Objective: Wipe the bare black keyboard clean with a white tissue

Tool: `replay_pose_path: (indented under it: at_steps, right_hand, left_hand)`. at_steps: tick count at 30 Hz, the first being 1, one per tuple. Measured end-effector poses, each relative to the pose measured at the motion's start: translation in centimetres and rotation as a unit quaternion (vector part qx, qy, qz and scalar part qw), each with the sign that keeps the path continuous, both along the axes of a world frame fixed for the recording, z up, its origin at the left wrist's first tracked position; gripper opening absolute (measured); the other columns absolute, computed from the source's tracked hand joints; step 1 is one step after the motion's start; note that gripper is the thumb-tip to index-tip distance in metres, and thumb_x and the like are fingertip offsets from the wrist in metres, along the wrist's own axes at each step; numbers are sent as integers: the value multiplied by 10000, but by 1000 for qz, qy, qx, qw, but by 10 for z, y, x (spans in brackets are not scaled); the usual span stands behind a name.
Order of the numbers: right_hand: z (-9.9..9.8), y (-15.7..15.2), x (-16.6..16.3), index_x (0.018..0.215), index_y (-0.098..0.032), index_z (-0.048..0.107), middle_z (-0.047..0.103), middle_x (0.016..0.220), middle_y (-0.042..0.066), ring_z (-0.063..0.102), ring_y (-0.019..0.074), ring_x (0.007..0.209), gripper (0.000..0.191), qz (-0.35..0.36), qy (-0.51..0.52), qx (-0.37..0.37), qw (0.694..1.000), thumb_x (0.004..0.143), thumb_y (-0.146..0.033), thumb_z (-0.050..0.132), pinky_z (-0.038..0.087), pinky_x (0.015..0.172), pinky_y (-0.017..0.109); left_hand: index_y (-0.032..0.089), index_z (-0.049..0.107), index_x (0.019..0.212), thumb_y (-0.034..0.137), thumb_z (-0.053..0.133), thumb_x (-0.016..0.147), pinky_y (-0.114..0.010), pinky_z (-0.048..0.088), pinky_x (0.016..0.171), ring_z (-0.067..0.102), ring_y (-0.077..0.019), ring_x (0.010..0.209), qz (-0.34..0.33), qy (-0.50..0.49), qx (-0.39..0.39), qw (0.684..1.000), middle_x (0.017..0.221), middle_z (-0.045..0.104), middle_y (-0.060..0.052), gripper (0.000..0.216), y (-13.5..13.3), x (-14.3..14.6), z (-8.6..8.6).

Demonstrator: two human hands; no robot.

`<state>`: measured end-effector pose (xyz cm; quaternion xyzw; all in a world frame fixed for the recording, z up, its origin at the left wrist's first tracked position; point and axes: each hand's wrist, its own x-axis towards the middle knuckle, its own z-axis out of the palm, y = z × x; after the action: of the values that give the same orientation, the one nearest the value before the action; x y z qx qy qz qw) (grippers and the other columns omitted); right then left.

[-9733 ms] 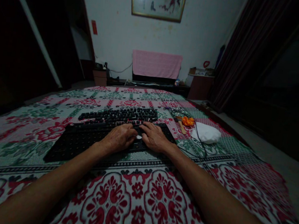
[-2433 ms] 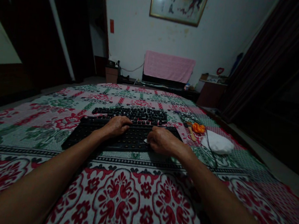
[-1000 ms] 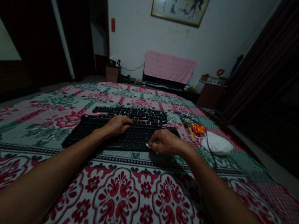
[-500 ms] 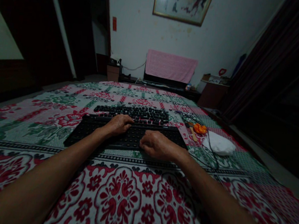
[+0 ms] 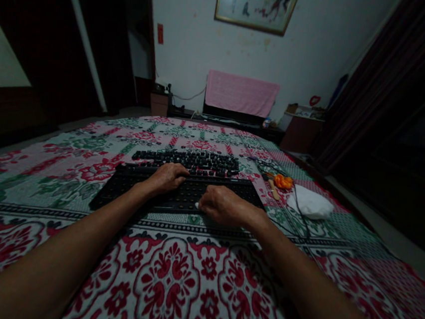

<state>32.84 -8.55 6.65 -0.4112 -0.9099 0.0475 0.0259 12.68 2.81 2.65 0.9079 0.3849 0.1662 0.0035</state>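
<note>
A black keyboard (image 5: 190,192), its keycaps off and rows of bare key stems showing, lies on the patterned bedspread (image 5: 171,276). My left hand (image 5: 169,176) is closed over its far middle part, with the thumb bent in and the fingertips partly hidden. Near the front edge, right of centre, my right hand (image 5: 217,203) is closed in a pinch. From its fingertips pokes a small white wad (image 5: 197,205), tissue-like, touching or just over the key stems. Loose black keycaps (image 5: 186,159) stand in rows just behind the keyboard.
To the right lie a white cloth or tissue bundle (image 5: 310,202), an orange object (image 5: 283,182), a flat light-brown stick (image 5: 273,190) and a black cable (image 5: 297,213). Beyond the bed, a pink towel (image 5: 241,92) drapes over a screen-like object by the wall.
White material now shows at my right fingertips, where it was hidden before. My right hand has barely shifted; the left stays in place. The whole view has moved slightly.
</note>
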Motion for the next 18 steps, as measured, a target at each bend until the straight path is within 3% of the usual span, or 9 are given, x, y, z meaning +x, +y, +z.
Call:
replay_pose_path:
  at_steps: [6,13,18]
  right_hand:
    - [10,3,14,743,-119,675,613,672,34,475,92,579,222,-32,-5,-74,997,781,-157,460,313,562,198]
    - [3,1,6,963,-156,657,621,872,50,540,126,776,237,-20,109,10,994,780,-173,508,369,698,200]
    - [-1,1,0,789,-141,677,618,754,58,511,123,680,205,-4,23,17,1000,789,-155,472,340,617,212]
  left_hand:
    - [184,646,1056,215,441,785,-305,434,909,588,-192,998,7,8,3,1000,1080,649,-45,342,-3,1,3]
    - [174,648,1056,218,433,791,-316,438,902,584,-207,1008,8,16,15,1000,1093,646,-57,344,-2,1,1]
    - [174,644,1061,215,445,791,-311,431,911,584,-200,1006,8,13,19,1000,1088,647,-52,338,-1,1,0]
